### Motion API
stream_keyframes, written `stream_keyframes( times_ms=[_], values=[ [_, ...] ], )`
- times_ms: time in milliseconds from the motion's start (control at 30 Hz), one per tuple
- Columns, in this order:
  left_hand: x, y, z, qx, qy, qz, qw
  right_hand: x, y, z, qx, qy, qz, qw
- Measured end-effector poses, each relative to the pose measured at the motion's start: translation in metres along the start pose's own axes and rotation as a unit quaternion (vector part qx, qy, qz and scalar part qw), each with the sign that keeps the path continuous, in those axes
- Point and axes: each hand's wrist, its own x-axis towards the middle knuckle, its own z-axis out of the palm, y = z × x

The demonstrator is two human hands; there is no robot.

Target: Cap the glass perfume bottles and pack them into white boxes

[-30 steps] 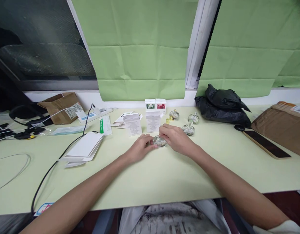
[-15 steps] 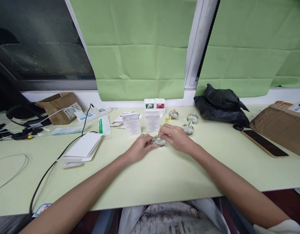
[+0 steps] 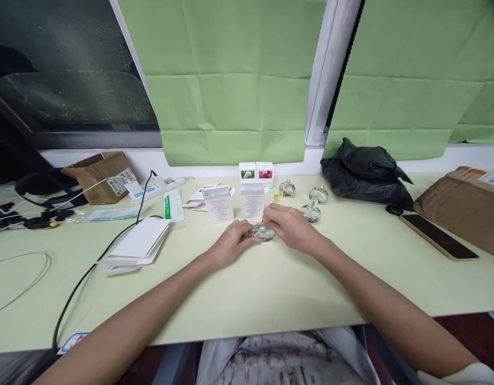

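A small, rounded clear glass perfume bottle [image 3: 263, 233] stands on the table in front of me. My left hand [image 3: 232, 243] grips its left side between thumb and fingers. From the right, my right hand [image 3: 289, 225] pinches the bottle's top with closed fingertips; the cap or neck under them is hidden. Just beyond my right hand are more glass bottles: one with a tall neck [image 3: 311, 213], one behind it [image 3: 319, 194], and one with a golden top [image 3: 287, 188]. Small yellow pieces [image 3: 278, 197] lie near that last bottle. Two white printed boxes, a left one [image 3: 218, 204] and a right one [image 3: 252, 201], stand behind my hands.
Flower-pictured boxes [image 3: 256, 172] stand by the wall. Folded white cartons [image 3: 140, 241] and a black cable [image 3: 98, 260] lie left, with an open cardboard box [image 3: 102, 179] behind. To the right are a black plastic bag [image 3: 367, 176], a phone [image 3: 437, 236] and a brown parcel [image 3: 463, 208].
The whole view has shifted very slightly. Both hands keep the same hold on the bottle, with hardly any visible movement.
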Motion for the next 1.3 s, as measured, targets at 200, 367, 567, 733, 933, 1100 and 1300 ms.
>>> stream_keyframes(
  times_ms=[200,367,567,733,933,1100,1300],
  values=[
    [0.001,-0.001,0.0,-0.003,-0.001,0.008,1.0,0.0,0.014,0.0,0.073,-0.001,-0.018,0.997],
    [0.002,-0.002,0.001,-0.002,0.003,0.009,1.0,-0.002,0.006,0.002,0.014,0.004,-0.013,1.0],
    [0.002,-0.001,0.001,-0.005,0.003,0.007,1.0,-0.003,-0.007,0.002,-0.045,0.0,0.006,0.999],
    [0.001,0.0,0.001,-0.003,0.005,0.005,1.0,0.0,-0.009,0.002,-0.057,-0.007,0.009,0.998],
    [0.001,-0.001,0.002,-0.006,0.006,0.006,1.0,0.0,-0.011,0.003,-0.063,-0.001,0.019,0.998],
    [0.001,-0.001,0.002,-0.008,0.003,0.004,1.0,0.0,-0.016,0.009,-0.08,0.02,0.038,0.996],
    [0.002,-0.001,0.002,-0.007,0.001,0.01,1.0,-0.001,-0.016,0.01,-0.054,0.028,0.042,0.997]
  ],
)
